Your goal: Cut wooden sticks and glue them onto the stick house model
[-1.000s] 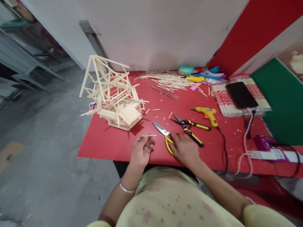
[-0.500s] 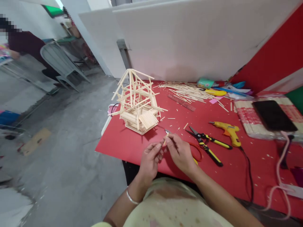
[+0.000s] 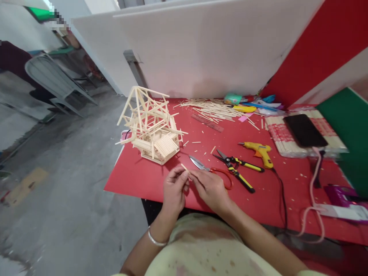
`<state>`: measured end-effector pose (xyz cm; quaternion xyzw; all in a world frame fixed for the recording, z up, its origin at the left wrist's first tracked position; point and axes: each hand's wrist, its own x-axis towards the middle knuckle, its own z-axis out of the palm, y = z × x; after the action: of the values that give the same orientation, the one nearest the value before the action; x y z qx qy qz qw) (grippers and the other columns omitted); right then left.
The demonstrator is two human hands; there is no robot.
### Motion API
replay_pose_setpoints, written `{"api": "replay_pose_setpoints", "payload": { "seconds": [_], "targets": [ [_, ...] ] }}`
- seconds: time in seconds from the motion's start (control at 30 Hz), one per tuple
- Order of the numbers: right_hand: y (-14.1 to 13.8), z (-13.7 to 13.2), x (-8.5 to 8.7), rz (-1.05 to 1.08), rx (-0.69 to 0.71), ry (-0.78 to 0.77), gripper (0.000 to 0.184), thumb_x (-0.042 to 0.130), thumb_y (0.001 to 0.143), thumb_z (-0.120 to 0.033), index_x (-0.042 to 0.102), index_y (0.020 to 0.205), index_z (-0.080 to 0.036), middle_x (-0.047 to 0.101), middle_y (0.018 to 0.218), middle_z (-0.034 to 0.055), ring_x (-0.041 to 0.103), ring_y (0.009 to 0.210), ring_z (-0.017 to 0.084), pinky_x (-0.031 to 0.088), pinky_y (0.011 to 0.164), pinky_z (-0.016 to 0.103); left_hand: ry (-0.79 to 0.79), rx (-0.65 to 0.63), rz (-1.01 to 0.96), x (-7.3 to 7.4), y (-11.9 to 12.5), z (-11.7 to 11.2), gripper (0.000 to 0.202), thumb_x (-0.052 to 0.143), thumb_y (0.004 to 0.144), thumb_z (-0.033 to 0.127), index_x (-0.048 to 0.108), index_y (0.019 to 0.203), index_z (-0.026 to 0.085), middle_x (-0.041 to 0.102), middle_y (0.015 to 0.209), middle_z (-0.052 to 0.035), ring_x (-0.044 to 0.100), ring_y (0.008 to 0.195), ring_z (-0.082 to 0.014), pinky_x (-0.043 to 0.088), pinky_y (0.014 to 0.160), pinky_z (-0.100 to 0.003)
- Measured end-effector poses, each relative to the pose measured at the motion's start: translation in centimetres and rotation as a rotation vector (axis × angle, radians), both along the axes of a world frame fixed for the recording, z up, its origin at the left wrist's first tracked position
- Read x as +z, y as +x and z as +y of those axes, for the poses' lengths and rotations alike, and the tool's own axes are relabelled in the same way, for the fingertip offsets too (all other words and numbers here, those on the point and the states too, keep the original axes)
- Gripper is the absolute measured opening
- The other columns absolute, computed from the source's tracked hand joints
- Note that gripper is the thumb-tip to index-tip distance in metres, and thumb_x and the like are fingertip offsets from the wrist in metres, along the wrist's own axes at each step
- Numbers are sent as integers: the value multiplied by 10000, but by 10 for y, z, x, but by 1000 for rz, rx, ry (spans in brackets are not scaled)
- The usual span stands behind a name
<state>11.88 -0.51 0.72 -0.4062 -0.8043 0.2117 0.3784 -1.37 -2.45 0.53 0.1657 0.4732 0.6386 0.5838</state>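
Here, short stick (image 3: 184, 168), in left hand (image 3: 174, 190)

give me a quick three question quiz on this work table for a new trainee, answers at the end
1. Fill in: the left hand and right hand meet at a thin, pale ____.

2. What lies on the plastic-wrapped stick bundles?
a) the scissors
b) the phone
c) the ruler

3. True or false: the yellow glue gun lies on the red tabletop, apart from both hands.

Key: 1. stick; 2. b; 3. true.
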Motion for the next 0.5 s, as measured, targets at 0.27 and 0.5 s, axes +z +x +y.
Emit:
{"api": "replay_pose_setpoints", "payload": {
  "seconds": [0.27,0.5],
  "targets": [
    [11,-3,2,67,-23,45,190,495,962,-206,674,1018,-180,750,940,62,694,826,160,530,777,268,63,88,374,-3,12,-1,305,818,698,329,750,955,178,689,816,-20,600,654,-99,516,660,-239],
    [12,-6,-2,222,9,-184,208,478,976,-256,676,1021,-207,731,853,29,670,746,131,515,714,239,61,52,429,1,15,-2,297,798,724,353,773,966,184,716,904,-54,634,758,-139,526,724,-265]
  ]
}}
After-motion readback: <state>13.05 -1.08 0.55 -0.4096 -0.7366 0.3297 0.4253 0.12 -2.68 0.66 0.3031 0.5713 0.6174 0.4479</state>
